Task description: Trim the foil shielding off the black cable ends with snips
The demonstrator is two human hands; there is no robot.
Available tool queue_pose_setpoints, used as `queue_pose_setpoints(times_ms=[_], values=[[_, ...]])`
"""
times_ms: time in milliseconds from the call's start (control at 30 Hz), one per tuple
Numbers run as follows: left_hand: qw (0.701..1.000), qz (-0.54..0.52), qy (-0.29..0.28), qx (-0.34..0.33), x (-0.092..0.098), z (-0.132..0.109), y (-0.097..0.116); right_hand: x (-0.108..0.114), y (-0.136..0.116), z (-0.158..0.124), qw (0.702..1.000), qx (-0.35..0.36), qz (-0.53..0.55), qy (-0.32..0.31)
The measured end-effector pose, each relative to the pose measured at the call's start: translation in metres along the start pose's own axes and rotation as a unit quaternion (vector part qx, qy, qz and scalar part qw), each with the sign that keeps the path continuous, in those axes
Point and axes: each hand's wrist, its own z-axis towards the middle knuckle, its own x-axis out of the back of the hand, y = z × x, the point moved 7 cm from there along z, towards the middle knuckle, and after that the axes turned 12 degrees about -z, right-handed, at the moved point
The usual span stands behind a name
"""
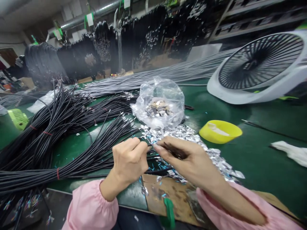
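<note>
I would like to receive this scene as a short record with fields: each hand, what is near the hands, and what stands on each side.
Left hand: curled closed; anything inside is hidden
Right hand: curled around a dark item, unclear what; fingertips close to the left hand
Just beyond hands: silvery scraps; clear plastic bag with small pieces inside
Left side: black cables, a red tie around one bundle
Right side: yellow dish, white-framed fan
Surface: green tabletop

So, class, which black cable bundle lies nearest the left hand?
The front bundle, with the lowest red tie; the other black bundles lie farther back.
</note>
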Motion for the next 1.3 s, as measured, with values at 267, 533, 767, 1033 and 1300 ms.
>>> queue_pose_setpoints(times_ms=[267,533,767,1033,1300], values=[[0.988,0.088,0.105,-0.075,0.017,-0.005,0.007,0.012,0.009,-0.003,0.994,-0.033,0.041,0.097],[0.985,0.134,0.075,-0.080,0.018,0.000,0.014,0.008,-0.007,-0.001,0.998,0.038,0.021,0.050],[0.982,0.123,0.105,-0.097,0.020,-0.002,0.017,0.010,-0.009,-0.001,0.996,0.043,0.039,0.061],[0.994,0.056,0.080,-0.045,0.012,-0.006,0.006,0.013,-0.008,-0.002,0.996,0.040,0.034,0.078],[0.942,-0.234,0.001,0.240,-0.001,-0.005,-0.027,0.015,-0.010,-0.003,0.995,0.041,-0.001,0.092]])
